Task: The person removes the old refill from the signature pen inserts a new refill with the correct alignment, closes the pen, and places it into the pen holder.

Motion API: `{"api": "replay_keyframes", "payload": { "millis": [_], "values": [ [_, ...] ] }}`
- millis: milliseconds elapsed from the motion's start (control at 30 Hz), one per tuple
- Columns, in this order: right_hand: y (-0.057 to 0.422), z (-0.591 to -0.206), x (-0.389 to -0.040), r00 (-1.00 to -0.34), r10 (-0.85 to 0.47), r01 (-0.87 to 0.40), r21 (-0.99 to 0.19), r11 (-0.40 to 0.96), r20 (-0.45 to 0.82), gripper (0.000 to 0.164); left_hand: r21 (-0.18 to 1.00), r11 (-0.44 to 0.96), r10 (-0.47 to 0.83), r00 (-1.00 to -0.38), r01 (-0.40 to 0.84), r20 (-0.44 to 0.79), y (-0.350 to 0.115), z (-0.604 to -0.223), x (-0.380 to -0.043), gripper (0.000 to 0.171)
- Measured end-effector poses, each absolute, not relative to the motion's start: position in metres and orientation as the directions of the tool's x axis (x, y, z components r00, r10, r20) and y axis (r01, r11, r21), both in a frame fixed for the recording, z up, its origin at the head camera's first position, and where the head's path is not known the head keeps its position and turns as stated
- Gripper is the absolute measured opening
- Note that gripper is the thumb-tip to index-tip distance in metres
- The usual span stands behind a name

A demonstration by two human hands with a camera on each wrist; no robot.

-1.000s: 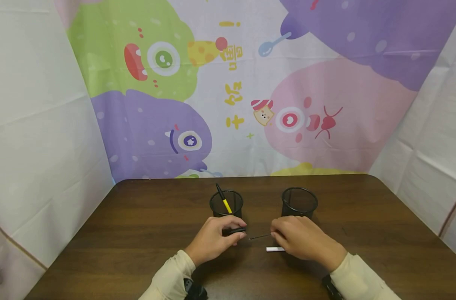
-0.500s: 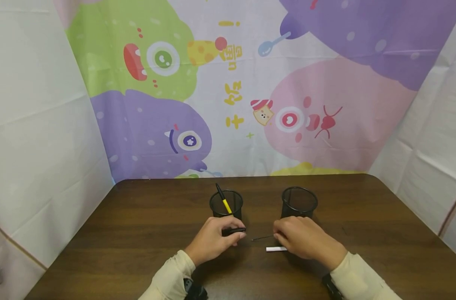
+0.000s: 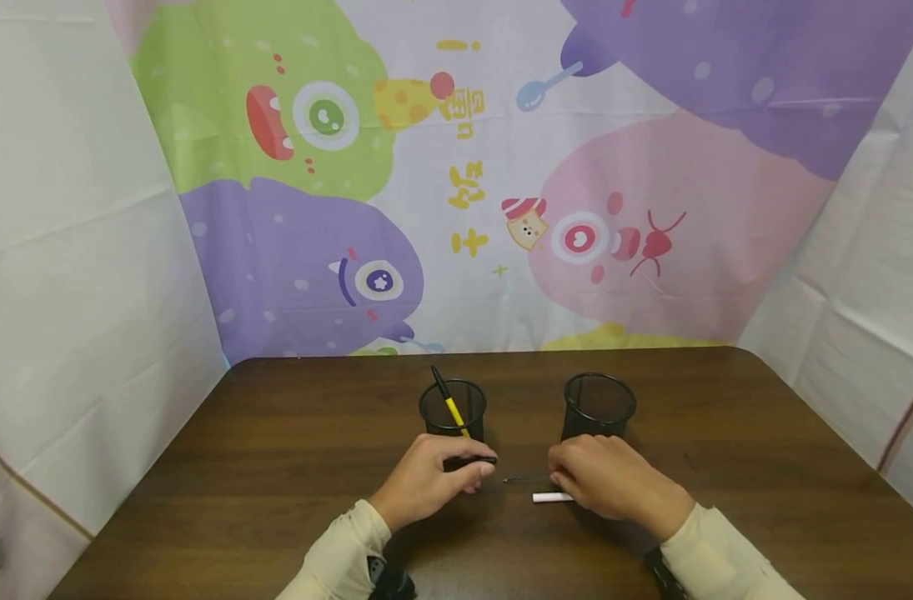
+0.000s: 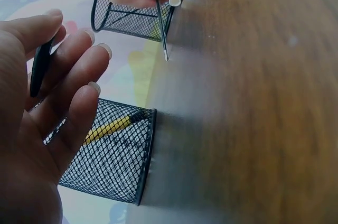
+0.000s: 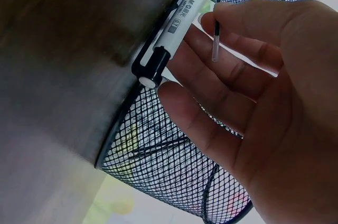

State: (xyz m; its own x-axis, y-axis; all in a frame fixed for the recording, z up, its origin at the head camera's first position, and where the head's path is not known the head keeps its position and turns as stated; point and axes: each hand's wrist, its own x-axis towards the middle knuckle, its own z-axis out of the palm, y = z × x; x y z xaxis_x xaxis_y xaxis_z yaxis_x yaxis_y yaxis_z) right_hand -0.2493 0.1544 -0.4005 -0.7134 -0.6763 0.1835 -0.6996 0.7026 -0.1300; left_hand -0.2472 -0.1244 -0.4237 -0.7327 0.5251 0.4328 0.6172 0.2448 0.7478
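My left hand [image 3: 433, 471] pinches a short black tapered pen part [image 4: 40, 68] between thumb and fingers, in front of the left mesh cup. Thumb and index finger of my right hand [image 3: 606, 477] pinch a thin pen refill [image 4: 161, 28]. Its metal tip points left, towards the left hand, and its clear end shows in the right wrist view. Beneath the right hand lies a white pen barrel [image 5: 185, 18] with a black clip and printed lettering, its end near the little finger. A gap separates the refill tip from the black part.
Two black mesh pen cups stand behind the hands. The left cup [image 3: 433, 426] holds a yellow and black pen [image 3: 453, 408] leaning on its rim; the right cup [image 3: 594, 423] is behind the right hand. A brown wooden table [image 3: 313, 433] lies beneath, with a cartoon cloth at the back.
The right hand has shifted slightly right with the refill, which now lies more level. In the left hand the black part has turned a little and sticks out slightly further right.
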Motion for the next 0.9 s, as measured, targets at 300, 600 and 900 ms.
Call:
{"api": "replay_keyframes", "payload": {
  "millis": [300, 600, 900],
  "values": [
    [0.1544, -0.4001, -0.2481, -0.7, -0.689, -0.712, -0.122, 0.691, 0.184, 0.021, 0.722, 0.298, 0.491, -0.749, 0.624, 0.445, -0.1202, -0.4199, -0.243, 0.013],
    [0.1537, -0.4007, -0.247, -0.692, -0.697, -0.72, -0.097, 0.688, 0.188, 0.014, 0.712, 0.321, 0.526, -0.743, 0.625, 0.414, -0.1241, -0.4238, -0.2473, 0.021],
    [0.1526, -0.4009, -0.2465, -0.705, -0.687, -0.708, -0.114, 0.697, 0.174, 0.011, 0.696, 0.343, 0.524, -0.743, 0.631, 0.415, -0.1239, -0.4242, -0.2467, 0.021]
  ]
}}
